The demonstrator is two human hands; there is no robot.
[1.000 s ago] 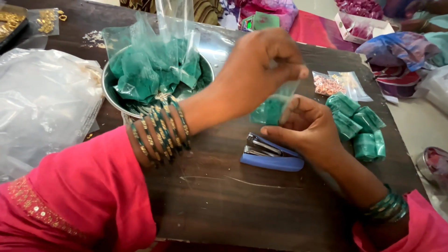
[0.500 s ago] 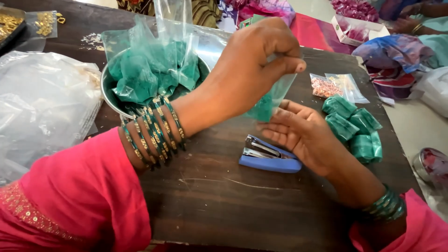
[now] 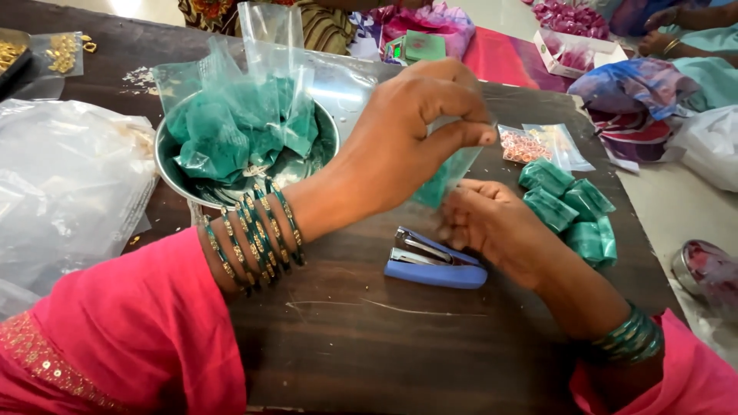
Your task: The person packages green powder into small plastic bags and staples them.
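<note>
My left hand (image 3: 411,138) is raised over the dark table, its fingers pinched on the top of a small clear packet of green material (image 3: 446,178). Under it my right hand (image 3: 484,223) touches the packet's lower end with curled fingers. A blue stapler (image 3: 432,263) lies on the table just below both hands. To the right of my right hand sits a pile of folded green packets (image 3: 573,211). A steel bowl (image 3: 171,170) on the left holds clear bags of green material (image 3: 234,127).
A large crumpled clear plastic bag (image 3: 65,192) lies at the far left. Small clear packets with pink and yellow bits (image 3: 538,144) sit past the green pile. Another person's hands (image 3: 665,42) and a box of pink items (image 3: 576,38) are at the far right.
My left hand has lifted the green packet slightly higher and to the right. My right hand has curled its fingers under the packet's lower end.
</note>
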